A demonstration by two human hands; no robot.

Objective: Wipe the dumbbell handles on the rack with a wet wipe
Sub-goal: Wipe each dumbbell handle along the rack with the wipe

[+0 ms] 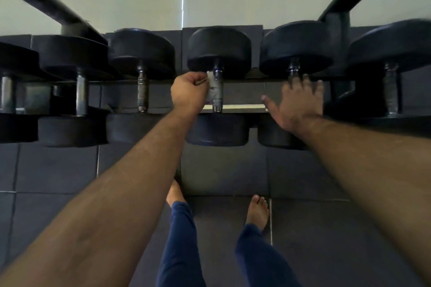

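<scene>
Dark floor tiles (58,170), pale wall behind. Rack (233,107) holds row of dumbbells. Left hand (189,93) pinches wipe (211,87) against centre handle (217,91) (chrome, knurled). Right hand (297,100) fingers spread, blurred, covers next handle; grasp cannot be told. Bare feet (257,212) below.

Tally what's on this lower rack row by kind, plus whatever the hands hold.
Black round-headed dumbbells with metal handles: 6 in view
White wet wipe: 1, pinched against that handle by the left hand
Right hand: holds nothing, fingers spread
Total: 7 things
</scene>
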